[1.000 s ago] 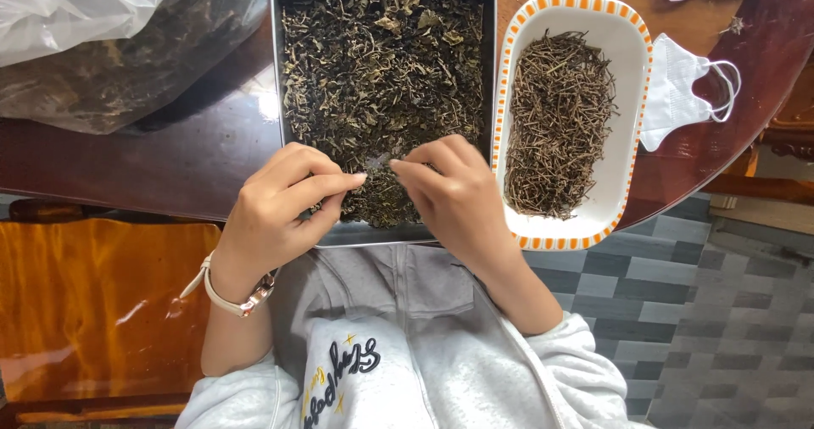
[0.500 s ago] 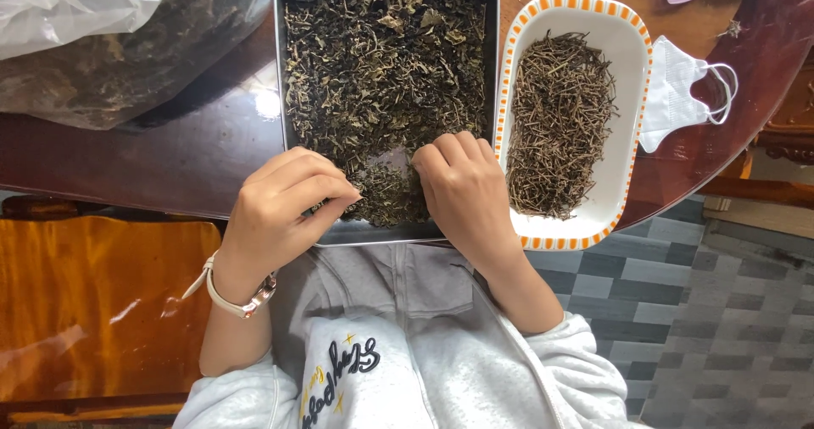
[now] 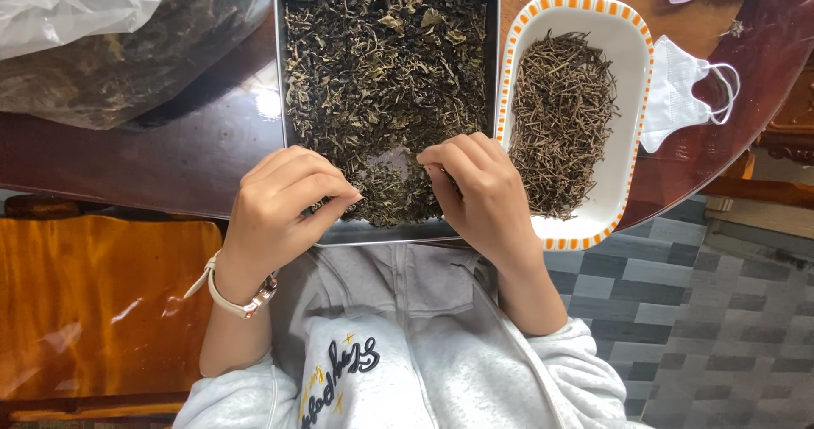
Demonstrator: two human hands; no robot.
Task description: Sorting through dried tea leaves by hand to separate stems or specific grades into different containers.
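A metal tray filled with dried dark green leaves is seen on a dark polished table, its near edge at the table's rim. Both hands are held over the tray's near end. The left hand is curled at the near left corner, its fingertips drawn together against the thumb just above the leaves; whether a leaf is pinched there cannot be told. The right hand is bent at the near right, its fingers pressed together on the leaves beside a bare patch of tray. The hands are kept apart. Just right of the tray, a white oval dish with an orange-marked rim holds thin brown stems. A white face mask lies farther right, and a clear plastic bag of leaves is at far left
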